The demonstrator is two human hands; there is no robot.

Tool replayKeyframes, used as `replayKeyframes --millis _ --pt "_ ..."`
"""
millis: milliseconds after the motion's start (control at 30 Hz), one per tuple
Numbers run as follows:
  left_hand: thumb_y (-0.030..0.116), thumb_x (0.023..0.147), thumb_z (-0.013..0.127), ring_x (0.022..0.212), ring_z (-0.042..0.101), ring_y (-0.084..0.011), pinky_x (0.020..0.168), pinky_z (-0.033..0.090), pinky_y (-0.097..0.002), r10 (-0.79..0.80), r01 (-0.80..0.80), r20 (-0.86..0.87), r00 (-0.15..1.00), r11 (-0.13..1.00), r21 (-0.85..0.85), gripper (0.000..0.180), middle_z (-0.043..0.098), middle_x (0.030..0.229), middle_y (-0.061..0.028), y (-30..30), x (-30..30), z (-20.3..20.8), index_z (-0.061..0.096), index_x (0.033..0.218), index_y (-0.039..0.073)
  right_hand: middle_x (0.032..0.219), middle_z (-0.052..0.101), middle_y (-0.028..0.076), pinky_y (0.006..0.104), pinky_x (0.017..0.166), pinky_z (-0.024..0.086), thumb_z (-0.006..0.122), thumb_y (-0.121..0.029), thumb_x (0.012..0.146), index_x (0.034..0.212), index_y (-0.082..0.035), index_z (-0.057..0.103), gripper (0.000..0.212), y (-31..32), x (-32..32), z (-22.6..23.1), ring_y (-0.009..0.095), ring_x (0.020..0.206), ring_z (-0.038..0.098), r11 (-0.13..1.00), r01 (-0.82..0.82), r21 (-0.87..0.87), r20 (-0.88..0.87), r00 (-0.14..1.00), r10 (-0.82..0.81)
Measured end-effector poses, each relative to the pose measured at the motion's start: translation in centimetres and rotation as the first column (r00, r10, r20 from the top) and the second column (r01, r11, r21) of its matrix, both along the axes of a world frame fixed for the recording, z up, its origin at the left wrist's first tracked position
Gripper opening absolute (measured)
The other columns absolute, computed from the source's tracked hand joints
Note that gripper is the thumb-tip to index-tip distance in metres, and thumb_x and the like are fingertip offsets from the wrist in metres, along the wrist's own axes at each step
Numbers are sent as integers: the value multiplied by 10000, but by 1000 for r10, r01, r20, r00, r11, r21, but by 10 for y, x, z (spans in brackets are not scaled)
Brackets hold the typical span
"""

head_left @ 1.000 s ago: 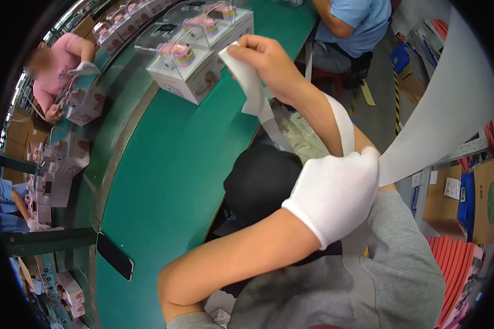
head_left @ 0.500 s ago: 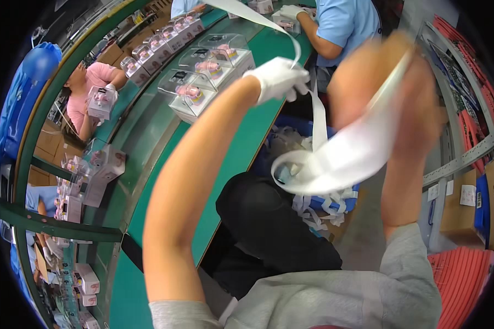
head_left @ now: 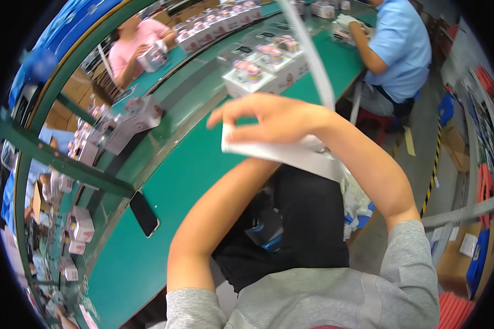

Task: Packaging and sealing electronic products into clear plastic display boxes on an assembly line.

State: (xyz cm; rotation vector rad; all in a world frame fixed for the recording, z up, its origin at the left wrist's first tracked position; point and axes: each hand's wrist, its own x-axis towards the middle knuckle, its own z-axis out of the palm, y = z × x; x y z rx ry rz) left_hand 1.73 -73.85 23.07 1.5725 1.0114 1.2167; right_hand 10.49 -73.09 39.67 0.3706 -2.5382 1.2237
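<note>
Bare and blurred, my right hand [head_left: 277,122] reaches across in front of me over the green table, fingers bent. Its thumb and fingers press on a wide white strip [head_left: 291,156], which slants down to the right. A long white ribbon [head_left: 313,52] runs down from the top edge to behind my right wrist. My left forearm [head_left: 217,216] rises to behind the strip; the strip and right hand hide my left hand. Beyond my hands stand white boxes [head_left: 263,77] with clear covers and pink figures.
A dark phone [head_left: 144,215] lies on the green table [head_left: 132,263] at left. A green metal frame [head_left: 66,159] crosses the left side. A co-worker in blue [head_left: 400,49] sits far right; another in pink [head_left: 140,44] works across. White scraps [head_left: 358,200] lie beside my knee.
My right hand has swung left and lower, across my left arm, bringing the white strip along. My gloved left hand has gone out of sight. The view has shifted, uncovering the phone.
</note>
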Motion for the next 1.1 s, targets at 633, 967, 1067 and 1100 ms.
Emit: replayKeyframes --millis 633,967,1067,1100 --pt "278 943 649 937 718 -346 829 569 -463 565 -755 -770 -298 354 552 539 710 1068 -208 -142 -364 57 523 1424 71 1137 660 106 276 909 478 554 -212 1049 928 -26 583 224 107 9 -72 142 1009 608 730 423 -536 -5 864 -504" --pt "369 918 629 1009 726 -410 865 583 -500 156 -787 -884 -441 406 465 413 748 1053 -223 -39 -386 68 716 1214 94 1096 646 103 276 875 469 535 -202 1056 922 -32 576 220 86 3 -75 132 954 597 775 416 -475 2 881 -472" --pt "433 842 678 1095 698 -410 934 564 -488 132 -819 -891 -435 354 453 433 724 1123 -256 -52 -429 86 758 1050 63 1075 649 102 270 842 472 548 -178 1053 931 -24 578 199 80 -5 -76 126 933 595 806 405 -431 14 897 -443" --pt "455 824 686 1122 686 -412 951 556 -485 80 -838 -902 -424 344 424 481 714 1141 -268 -47 -424 91 742 1089 57 1065 650 101 268 827 472 563 -158 1048 940 -21 581 176 75 -5 -77 125 922 594 805 340 -486 1 921 -389"
